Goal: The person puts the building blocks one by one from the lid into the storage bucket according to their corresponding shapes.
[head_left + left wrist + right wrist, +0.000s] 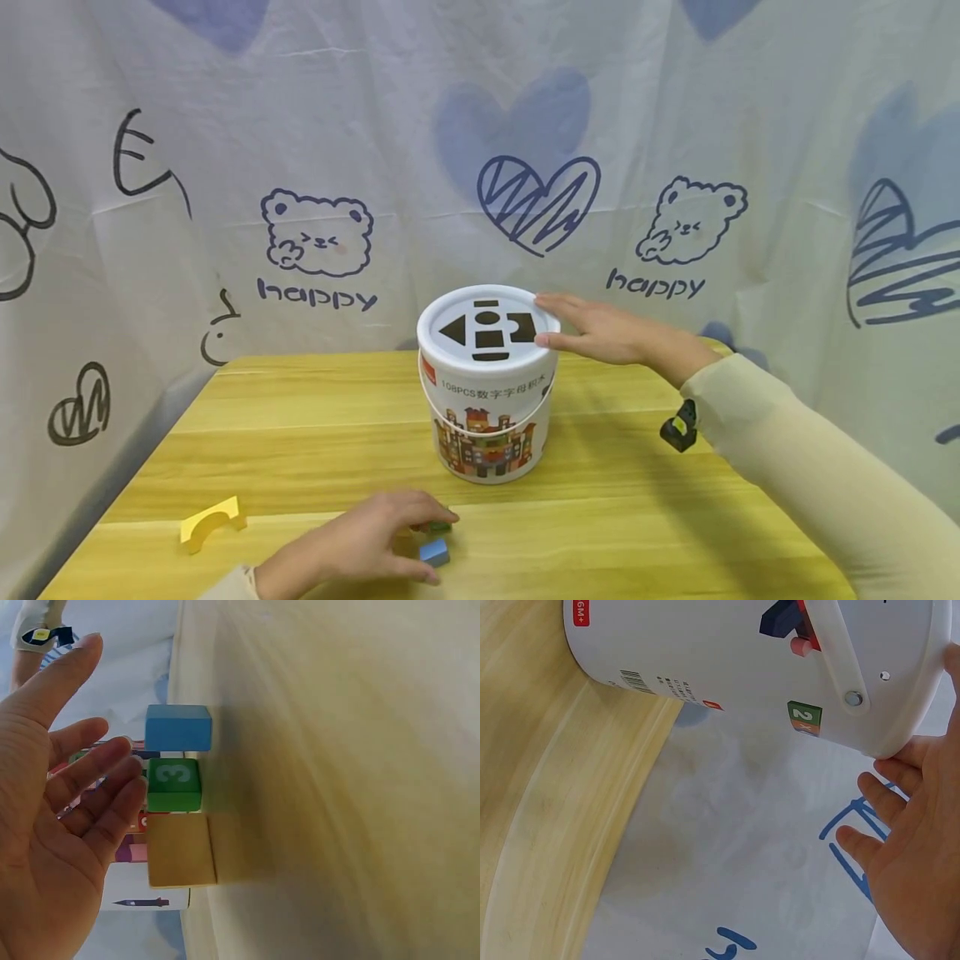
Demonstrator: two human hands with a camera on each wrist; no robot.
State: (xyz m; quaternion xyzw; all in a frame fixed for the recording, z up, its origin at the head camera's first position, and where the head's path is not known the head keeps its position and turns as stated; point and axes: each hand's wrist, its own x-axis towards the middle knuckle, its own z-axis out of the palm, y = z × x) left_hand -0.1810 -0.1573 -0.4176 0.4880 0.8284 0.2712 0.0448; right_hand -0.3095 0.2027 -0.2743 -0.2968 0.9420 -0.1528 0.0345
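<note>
A white bucket (491,400) of toy blocks stands upright on the table, its handle hanging down in front. Its white lid (430,340) has several shaped openings. My right hand (603,329) touches the lid's right edge with thumb and fingers extended and spread. Low in the head view, my left hand (363,533) hovers by small blocks, its fingers loosely bent around nothing. The left wrist view shows a blue block (178,729), a green block (174,784) marked 3 and a plain wood-coloured block (180,851) in a row, the fingertips right beside the green one.
A yellow arch-shaped block (213,522) sits at the left of the wooden table (315,408). Behind the table hangs a pale curtain (420,125) printed with hearts and bears. On the right wrist is a small black device (679,427).
</note>
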